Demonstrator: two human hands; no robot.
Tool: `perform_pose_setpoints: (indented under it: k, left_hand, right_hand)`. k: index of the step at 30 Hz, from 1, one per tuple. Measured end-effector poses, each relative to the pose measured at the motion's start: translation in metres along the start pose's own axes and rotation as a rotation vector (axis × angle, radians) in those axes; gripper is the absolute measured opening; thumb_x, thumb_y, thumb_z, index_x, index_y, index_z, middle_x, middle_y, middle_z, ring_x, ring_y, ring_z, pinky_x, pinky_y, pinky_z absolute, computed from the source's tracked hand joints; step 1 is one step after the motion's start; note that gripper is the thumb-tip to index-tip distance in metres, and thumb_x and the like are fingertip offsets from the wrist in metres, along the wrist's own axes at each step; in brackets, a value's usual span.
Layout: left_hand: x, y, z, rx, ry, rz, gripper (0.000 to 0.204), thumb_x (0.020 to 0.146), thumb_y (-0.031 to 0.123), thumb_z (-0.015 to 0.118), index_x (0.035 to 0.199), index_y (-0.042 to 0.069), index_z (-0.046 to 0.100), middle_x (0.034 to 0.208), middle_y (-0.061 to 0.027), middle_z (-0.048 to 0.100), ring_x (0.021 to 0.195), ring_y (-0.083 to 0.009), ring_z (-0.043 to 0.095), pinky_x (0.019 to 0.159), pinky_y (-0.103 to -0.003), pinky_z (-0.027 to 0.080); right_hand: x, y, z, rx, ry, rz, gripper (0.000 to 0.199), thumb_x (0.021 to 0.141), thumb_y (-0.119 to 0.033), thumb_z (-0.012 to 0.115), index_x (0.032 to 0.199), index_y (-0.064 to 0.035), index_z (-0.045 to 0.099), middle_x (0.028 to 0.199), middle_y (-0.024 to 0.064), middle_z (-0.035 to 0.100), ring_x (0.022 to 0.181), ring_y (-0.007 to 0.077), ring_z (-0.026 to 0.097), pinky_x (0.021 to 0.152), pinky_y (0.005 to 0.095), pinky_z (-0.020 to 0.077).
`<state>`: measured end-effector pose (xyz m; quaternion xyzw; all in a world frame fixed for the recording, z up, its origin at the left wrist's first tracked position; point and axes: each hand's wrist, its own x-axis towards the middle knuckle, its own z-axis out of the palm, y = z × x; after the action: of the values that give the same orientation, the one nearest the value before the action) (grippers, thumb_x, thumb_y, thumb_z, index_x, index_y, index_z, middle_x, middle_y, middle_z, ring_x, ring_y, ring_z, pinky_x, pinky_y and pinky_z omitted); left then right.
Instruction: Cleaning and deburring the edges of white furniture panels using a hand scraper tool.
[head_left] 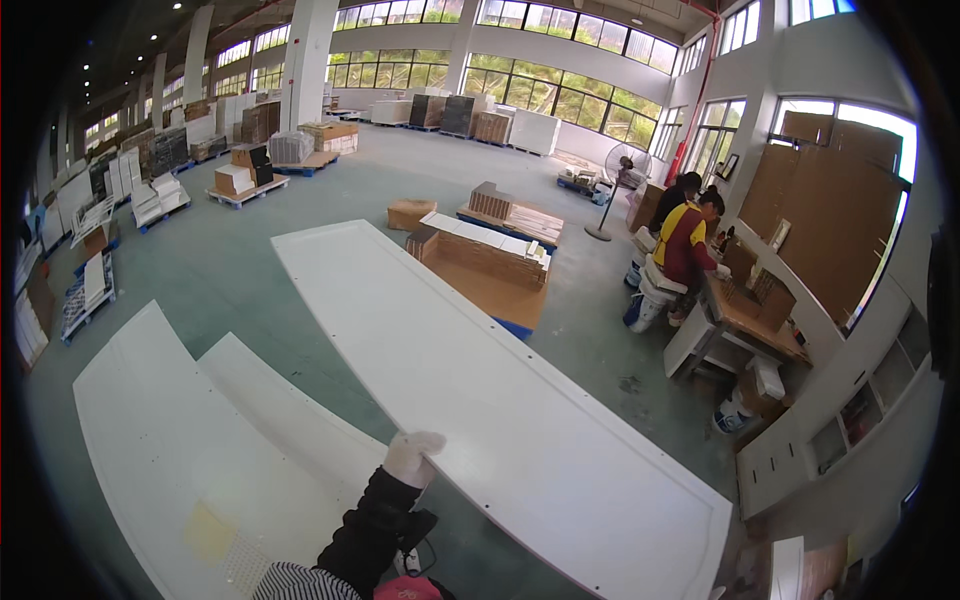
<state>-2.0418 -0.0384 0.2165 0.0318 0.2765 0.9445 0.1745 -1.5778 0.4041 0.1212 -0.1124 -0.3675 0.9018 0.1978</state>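
Observation:
My left hand, in a white glove, grips the near long edge of a large white panel. Its thumb lies over the top face, and the other fingers are hidden. The panel is held tilted, running from the upper left to the lower right, with small dark holes along its edges. My right hand is not visible. Below and to the left lie two more white panels, a wide one and a narrower one partly behind it. A yellowish sheet rests on the wide one.
Beyond the panel stands a pallet with stacked brown boards and a cardboard box. At the right, two people work at a bench, near a standing fan and white buckets. Loaded pallets line the far left.

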Motion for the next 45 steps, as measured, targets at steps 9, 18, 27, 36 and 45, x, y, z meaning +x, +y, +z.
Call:
perform_pose_setpoints:
  k: [9,18,27,36,45]
  left_hand:
    - [0.108,0.009,-0.179,0.018,0.217,-0.021,0.011,0.084,-0.003,0.064,0.075,0.002,0.067,0.070,-0.0070,0.065,0.075,-0.0203,0.068,0.071,-0.037,0.054]
    - [0.152,-0.023,-0.359,0.120,0.981,-0.111,0.021,0.097,0.019,0.062,0.108,0.002,0.068,0.097,-0.0046,0.071,0.084,-0.0181,0.067,0.073,-0.037,0.054]
    - [0.129,0.032,-0.616,0.468,1.225,-0.063,0.044,0.099,0.040,0.057,0.116,0.001,0.068,0.108,-0.0083,0.070,0.098,-0.0210,0.063,0.089,-0.040,0.049]
    - [0.174,0.119,-0.556,0.375,1.402,0.128,0.034,0.089,0.032,0.070,0.099,-0.001,0.066,0.088,-0.0061,0.067,0.078,-0.0190,0.064,0.069,-0.036,0.051]
    - [0.070,0.156,-0.605,1.185,1.978,-0.413,0.039,0.085,0.027,0.067,0.105,-0.007,0.065,0.110,-0.0215,0.069,0.108,-0.0353,0.068,0.089,-0.047,0.055]
  right_hand:
    - [0.248,0.086,0.113,-1.054,0.641,0.497,0.064,0.101,-0.052,0.054,0.124,0.0070,0.065,0.104,0.0112,0.071,0.089,0.0250,0.063,0.081,0.0422,0.0514]
    - [0.354,0.291,0.198,-1.345,0.629,0.267,0.067,0.099,-0.050,0.056,0.128,0.0100,0.057,0.127,0.0238,0.062,0.107,0.0315,0.063,0.093,0.0428,0.0529]
    - [0.403,0.497,0.194,-1.398,0.310,0.330,0.065,0.094,-0.044,0.069,0.125,0.0125,0.055,0.117,0.0234,0.065,0.100,0.0315,0.064,0.086,0.0420,0.0539]
    - [0.428,0.597,0.356,-1.165,0.456,0.509,0.056,0.096,-0.038,0.064,0.127,0.0068,0.053,0.117,0.0198,0.064,0.101,0.0289,0.065,0.087,0.0400,0.0529]
    - [0.342,0.637,0.372,-1.506,-0.007,0.811,0.060,0.090,-0.042,0.070,0.121,0.0071,0.056,0.115,0.0202,0.065,0.104,0.0312,0.065,0.092,0.0416,0.0499]
